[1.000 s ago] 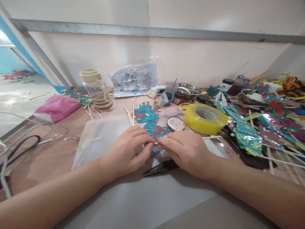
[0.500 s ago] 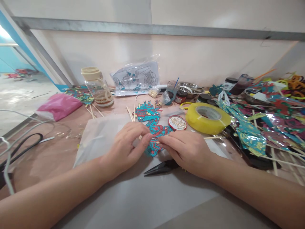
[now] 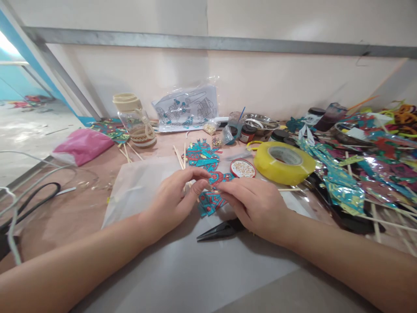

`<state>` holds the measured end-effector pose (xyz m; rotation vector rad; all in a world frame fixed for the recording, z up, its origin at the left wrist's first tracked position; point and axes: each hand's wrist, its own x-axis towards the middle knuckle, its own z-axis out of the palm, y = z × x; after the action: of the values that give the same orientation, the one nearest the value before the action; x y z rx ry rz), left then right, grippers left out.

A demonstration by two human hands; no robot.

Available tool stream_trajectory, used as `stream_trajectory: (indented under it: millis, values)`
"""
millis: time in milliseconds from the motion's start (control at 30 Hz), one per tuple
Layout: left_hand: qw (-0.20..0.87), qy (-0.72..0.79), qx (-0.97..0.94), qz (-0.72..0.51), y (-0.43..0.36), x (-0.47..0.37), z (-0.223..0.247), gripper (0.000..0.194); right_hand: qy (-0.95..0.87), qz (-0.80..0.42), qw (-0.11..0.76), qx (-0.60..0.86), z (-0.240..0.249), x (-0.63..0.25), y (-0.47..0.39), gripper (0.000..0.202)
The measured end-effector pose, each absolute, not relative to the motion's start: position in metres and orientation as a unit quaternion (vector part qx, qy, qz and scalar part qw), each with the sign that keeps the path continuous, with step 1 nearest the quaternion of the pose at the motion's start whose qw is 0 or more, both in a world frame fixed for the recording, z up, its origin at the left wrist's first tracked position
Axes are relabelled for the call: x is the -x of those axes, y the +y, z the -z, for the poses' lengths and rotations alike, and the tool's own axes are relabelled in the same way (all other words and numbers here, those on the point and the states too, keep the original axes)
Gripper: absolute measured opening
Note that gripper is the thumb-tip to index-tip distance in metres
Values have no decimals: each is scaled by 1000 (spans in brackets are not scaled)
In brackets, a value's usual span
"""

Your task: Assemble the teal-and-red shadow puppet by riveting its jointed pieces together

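A blue and red patterned cut-out figure [image 3: 212, 205] lies in front of me, its upper part beyond my fingers. Over its lower half, my left hand [image 3: 176, 193] is closed in a pinch, thumb against forefinger. My right hand [image 3: 259, 206] pinches close beside it, fingertips pointing at the left ones. Whatever sits between the fingertips is too small to make out. Under the right hand lies a pair of black-jawed pliers [image 3: 218, 230], its handles hidden. A round red-rimmed lid [image 3: 232, 167] holds many tiny gold pieces. Thin wooden sticks [image 3: 179, 157] rest left of the figure.
A yellow tape roll [image 3: 283, 163] lies right of the lid. Behind stand a bottle [image 3: 134, 119], a plastic-wrapped drawing [image 3: 187, 106] and paint jars [image 3: 247, 132]. Painted cut-outs [image 3: 342, 187] and sticks crowd the right side. A pink bag [image 3: 83, 145] and cables [image 3: 13, 217] occupy the left.
My fingertips have shifted slightly over the figure, and the left forefinger arches higher. The figure's lower part has turned a little and more of it shows. The view has tilted very slightly.
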<state>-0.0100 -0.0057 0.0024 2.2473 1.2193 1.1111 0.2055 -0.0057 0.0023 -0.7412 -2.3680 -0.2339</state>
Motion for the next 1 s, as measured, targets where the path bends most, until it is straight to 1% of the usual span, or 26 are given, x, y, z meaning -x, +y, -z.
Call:
stream_trajectory:
  millis: [133, 267, 567, 767, 1000]
  values:
    - [187, 386, -813, -393, -4, 8, -5, 16, -898, 73, 326, 287, -2, -206, -4, 16]
    - [179, 343, -849, -360, -2, 7, -8, 18, -898, 79, 323, 287, -1, -207, -3, 15]
    - [109, 346, -879, -309, -5, 7, -6, 25, -908, 86, 311, 266, 5, -209, -3, 18]
    - [122, 344, -885, -290, -4, 7, -5, 24, -910, 89, 310, 261, 4, -208, -3, 18]
    - [91, 353, -887, -285, -5, 6, -3, 23, -911, 95, 304, 263, 3, -209, -4, 17]
